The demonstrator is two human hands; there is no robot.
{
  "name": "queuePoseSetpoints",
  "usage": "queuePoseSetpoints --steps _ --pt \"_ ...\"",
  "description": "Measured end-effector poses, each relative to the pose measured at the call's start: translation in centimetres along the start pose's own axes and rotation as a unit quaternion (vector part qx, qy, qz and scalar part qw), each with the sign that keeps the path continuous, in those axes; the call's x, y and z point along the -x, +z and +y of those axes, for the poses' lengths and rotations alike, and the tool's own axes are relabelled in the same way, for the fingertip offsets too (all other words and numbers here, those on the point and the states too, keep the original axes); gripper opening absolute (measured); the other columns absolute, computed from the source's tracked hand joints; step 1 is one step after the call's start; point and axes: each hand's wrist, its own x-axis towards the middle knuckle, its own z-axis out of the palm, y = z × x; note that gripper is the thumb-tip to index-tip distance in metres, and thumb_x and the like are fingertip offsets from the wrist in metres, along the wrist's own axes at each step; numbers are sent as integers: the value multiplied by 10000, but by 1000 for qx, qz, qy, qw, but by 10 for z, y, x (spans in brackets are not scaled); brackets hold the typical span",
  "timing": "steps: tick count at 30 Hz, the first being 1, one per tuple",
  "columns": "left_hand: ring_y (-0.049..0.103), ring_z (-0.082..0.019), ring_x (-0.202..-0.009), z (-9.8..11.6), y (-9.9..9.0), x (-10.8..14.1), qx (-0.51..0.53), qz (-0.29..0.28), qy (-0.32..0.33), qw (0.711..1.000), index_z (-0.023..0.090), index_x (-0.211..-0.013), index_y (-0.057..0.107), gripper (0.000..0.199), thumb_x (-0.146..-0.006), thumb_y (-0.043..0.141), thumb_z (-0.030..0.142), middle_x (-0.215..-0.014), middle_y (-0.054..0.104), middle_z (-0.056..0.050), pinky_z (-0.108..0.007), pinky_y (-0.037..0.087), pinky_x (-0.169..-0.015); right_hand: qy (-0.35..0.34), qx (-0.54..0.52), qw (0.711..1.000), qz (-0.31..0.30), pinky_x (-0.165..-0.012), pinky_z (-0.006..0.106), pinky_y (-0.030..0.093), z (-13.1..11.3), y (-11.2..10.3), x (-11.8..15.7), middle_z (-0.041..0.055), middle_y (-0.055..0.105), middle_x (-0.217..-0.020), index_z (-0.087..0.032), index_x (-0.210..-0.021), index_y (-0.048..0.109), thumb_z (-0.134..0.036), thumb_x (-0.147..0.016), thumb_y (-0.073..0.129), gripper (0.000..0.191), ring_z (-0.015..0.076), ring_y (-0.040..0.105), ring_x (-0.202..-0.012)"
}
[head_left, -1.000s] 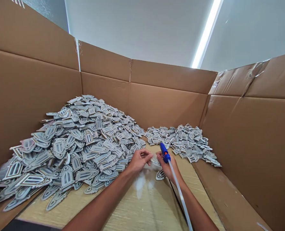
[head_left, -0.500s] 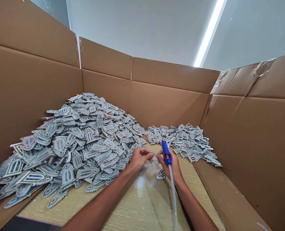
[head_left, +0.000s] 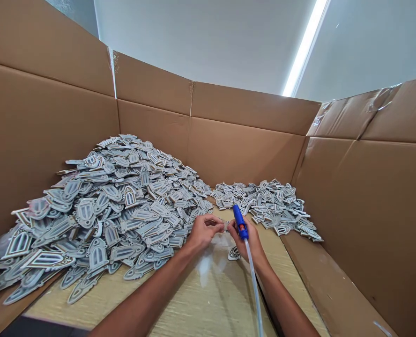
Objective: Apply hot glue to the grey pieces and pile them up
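Right hand (head_left: 250, 242) holds a blue tool (head_left: 241, 222); left hand (head_left: 204, 231) seemingly pinches a small pale piece (head_left: 226, 224)

Blue tool (head_left: 240, 221), tilted, small piece (head_left: 226, 225), seemingly pale

Passage lies over the near tabletop (head_left: 201, 304), the tall heap (head_left: 127, 210) blocking left and the blue tool (head_left: 239, 219) ahead right.

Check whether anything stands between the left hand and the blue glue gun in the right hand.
Yes: the fingertips of the right hand are between the left hand and the blue glue gun. A small pale piece also shows between the two hands' fingertips, its outline too unclear to make out.
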Motion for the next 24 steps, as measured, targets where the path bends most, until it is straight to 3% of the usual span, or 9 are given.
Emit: queuePoseSetpoints --steps 9,24 --pt "626 -138 -691 1 2 3 -47 5 48 998 186 -814 550 283 -644 776 208 -787 586 14 -260 548 -626 59 -6 998 9 -636 281 444 3 -7 -4 23 648 -742 -196 -810 594 -432 -745 717 274 176 572 -650" --pt "629 -164 -787 -6 1 4 -176 -34 121 976 182 -865 602 153 -747 611 85 -867 643 -31 -281 508 -711 88 -27 995 -27 -586 253 422 13 -11 -5 -10 617 -703 -205 -778 546 -366 -694 734 260 142 540 -605"
